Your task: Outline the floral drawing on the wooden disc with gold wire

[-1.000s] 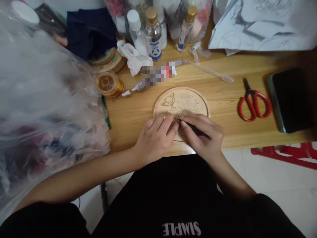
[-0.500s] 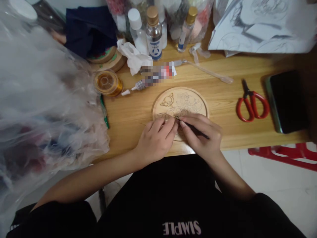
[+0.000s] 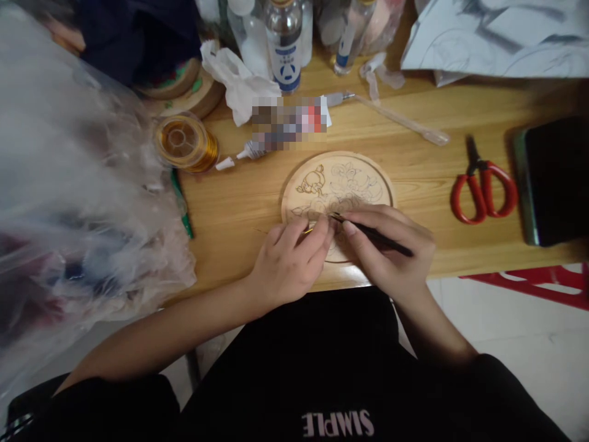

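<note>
Reads SIMPLE in pale capitals, running right to left, on the black shirt (image 3: 338, 362) nearside of the round wooden board (image 3: 291, 191). Shows a mark like a blue letter A on the clear bottle (image 3: 281, 56) beyond the board, below characters too blurred to read. Stays illegible, pixelated, on the tube (image 3: 288, 127) just beyond the board.

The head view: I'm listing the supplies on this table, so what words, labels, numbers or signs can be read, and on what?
"SIMPLE": on the black shirt.
"A"-like mark: on the clear bottle; its other characters are too small to read.
Slimmer bottle to its right: writing too blurred to read.
Tube: print pixelated, unreadable.
Wooden disc: drawn lines, no readable writing.
</note>
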Demonstrator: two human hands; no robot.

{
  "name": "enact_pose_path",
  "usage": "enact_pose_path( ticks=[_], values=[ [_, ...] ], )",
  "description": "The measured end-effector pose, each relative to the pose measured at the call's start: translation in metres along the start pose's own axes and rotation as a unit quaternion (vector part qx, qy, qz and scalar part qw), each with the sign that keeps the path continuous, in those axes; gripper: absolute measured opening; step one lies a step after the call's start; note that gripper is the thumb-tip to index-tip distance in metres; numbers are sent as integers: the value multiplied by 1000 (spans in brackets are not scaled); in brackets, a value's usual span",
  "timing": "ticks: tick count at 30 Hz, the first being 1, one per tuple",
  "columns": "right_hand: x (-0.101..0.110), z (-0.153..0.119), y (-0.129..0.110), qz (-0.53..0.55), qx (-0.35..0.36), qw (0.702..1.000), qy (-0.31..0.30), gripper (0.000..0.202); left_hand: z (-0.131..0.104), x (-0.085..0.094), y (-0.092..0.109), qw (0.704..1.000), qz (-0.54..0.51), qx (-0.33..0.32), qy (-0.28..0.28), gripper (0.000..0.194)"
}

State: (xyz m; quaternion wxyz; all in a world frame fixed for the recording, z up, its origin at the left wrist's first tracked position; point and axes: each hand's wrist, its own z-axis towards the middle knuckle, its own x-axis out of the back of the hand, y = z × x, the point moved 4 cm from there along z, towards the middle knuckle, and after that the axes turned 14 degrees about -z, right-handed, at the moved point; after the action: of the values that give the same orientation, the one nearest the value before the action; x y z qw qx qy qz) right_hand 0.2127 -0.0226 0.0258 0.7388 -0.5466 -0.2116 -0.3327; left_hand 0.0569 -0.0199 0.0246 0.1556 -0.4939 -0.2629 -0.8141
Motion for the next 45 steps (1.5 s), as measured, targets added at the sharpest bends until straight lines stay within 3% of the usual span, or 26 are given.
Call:
enact_pose_path(
  ticks=[22, 26, 33, 45],
  values=[
    [1, -1, 0, -23, 51, 998, 0, 25, 2, -1, 0, 1000, -3, 12, 7, 27],
    [2, -2, 3, -20, 16, 999, 33, 26, 2, 0, 0, 1000, -7, 10, 5, 28],
    [11, 0, 15, 13, -95, 984, 152, 21, 2, 0, 1, 1000, -4, 18, -12, 31],
    [24, 14, 41, 105, -141, 979, 102, 17, 15, 9, 6, 997, 32, -31, -63, 23]
  ],
)
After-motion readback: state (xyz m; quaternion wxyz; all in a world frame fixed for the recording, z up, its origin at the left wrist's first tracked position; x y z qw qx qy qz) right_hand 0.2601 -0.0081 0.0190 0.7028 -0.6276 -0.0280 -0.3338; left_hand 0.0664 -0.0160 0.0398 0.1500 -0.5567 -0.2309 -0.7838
